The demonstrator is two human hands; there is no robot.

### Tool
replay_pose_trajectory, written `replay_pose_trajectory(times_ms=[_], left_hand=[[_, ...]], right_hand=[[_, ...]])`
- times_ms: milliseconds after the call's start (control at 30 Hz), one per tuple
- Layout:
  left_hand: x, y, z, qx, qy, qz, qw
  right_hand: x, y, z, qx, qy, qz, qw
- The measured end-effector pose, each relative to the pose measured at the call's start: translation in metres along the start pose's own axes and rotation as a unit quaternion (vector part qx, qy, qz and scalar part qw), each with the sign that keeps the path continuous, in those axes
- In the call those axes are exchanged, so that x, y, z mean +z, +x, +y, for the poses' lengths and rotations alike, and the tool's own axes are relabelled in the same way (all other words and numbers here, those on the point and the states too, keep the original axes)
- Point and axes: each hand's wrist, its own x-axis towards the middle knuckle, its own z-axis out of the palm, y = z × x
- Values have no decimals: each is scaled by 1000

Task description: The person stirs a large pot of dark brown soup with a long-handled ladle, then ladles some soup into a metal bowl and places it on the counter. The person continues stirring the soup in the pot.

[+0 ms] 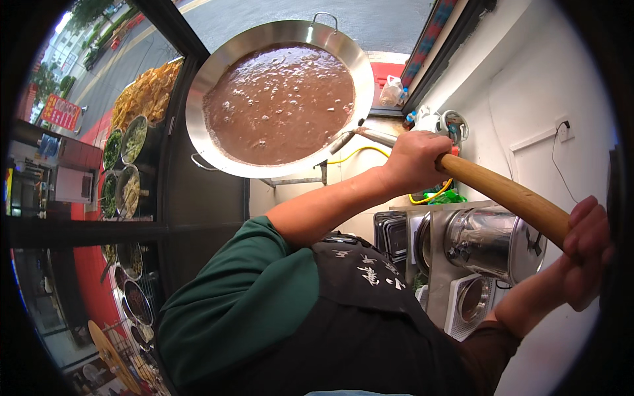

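Note:
A large steel wok is before me, filled with bubbling brown liquid. Both my hands grip one long tool with a thick wooden handle and a metal shank. My left hand holds it where wood meets metal, close to the wok's near right rim. Around the handle's upper end, at the far right, is my right hand, slightly blurred. The shank slants down over the rim; the tool's working end is hidden in the liquid.
A metal stand and a yellow hose are below the wok. At right, a steel pot sits on a metal shelf beside the white wall. Bowls of food lie beyond the dark-framed window at left.

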Motion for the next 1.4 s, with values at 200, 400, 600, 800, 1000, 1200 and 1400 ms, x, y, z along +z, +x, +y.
replay_pose_trajectory(times_ms=[200,400,600,800,1000,1200,1400], left_hand=[[-10,-21,-16,-43,-3,-10,999],[-42,-45,-66,-83,1,-41,996],[-91,-69,-125,-67,-19,-51,996],[-131,-82,-169,-48,-39,-64,996],[-154,-91,-208,-34,-24,-68,997],[-173,-91,-237,-20,-26,-77,997],[-182,-89,-252,-19,-15,-90,996]], right_hand=[[52,3,23,-61,182,69,979],[125,24,33,21,160,120,980],[210,44,46,66,171,167,969],[275,64,47,89,122,193,970],[318,71,63,94,110,210,967],[343,79,79,92,124,214,965],[355,88,88,85,134,219,963]])
